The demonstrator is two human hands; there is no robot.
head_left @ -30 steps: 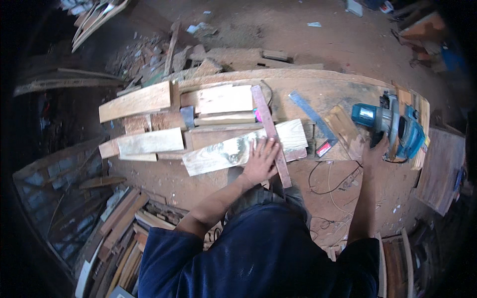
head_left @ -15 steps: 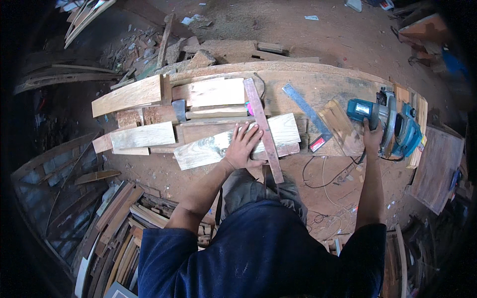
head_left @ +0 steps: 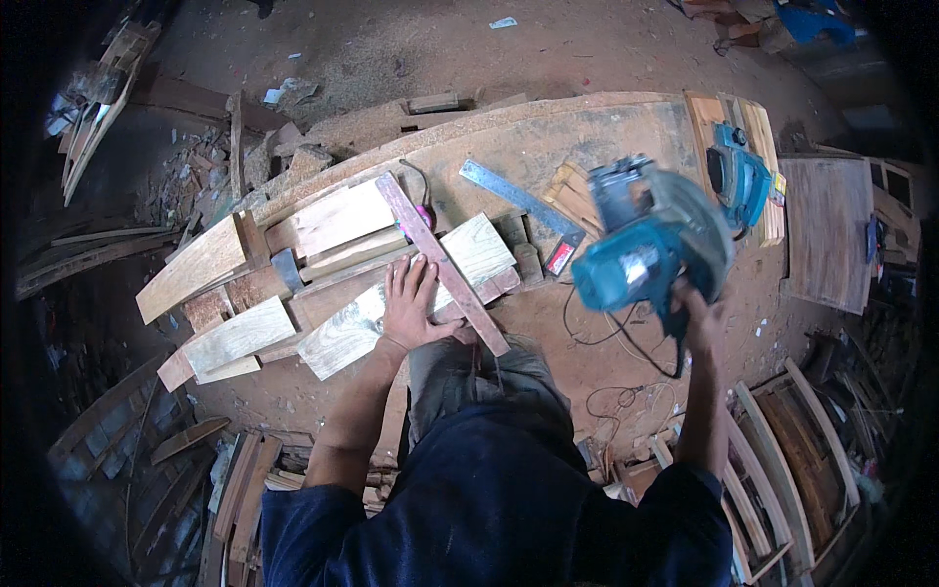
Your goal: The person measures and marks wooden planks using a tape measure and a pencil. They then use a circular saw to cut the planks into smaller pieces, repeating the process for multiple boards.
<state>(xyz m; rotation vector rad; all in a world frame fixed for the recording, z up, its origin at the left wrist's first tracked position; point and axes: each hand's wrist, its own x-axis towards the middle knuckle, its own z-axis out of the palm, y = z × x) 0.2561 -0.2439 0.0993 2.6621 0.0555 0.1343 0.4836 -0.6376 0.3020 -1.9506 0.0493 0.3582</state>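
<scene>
My left hand [head_left: 407, 303] lies flat with its fingers spread on a pale wooden board [head_left: 337, 335] at the near edge of the bench. A narrow reddish wooden strip [head_left: 452, 279] crosses that board at an angle, just beside my fingers. My right hand [head_left: 698, 321] grips the handle of a teal circular saw [head_left: 636, 262], which hangs raised in the air and is slightly blurred. From the saw a dark cord loops down. Left of the saw, a metal try square [head_left: 518, 203] rests on the bench, close to some short wood pieces [head_left: 569, 194].
Several boards [head_left: 240, 333] and a hammer-like metal head [head_left: 287, 270] lie on the left of the bench [head_left: 548, 137]. A teal power planer [head_left: 743, 186] sits on stacked wood at the right end. Lumber piles [head_left: 782, 460] and cords [head_left: 626, 396] lie on the floor.
My right hand has lifted the circular saw off the right end of the bench and brought it nearer to me. The view has turned; my left hand stays on the board.
</scene>
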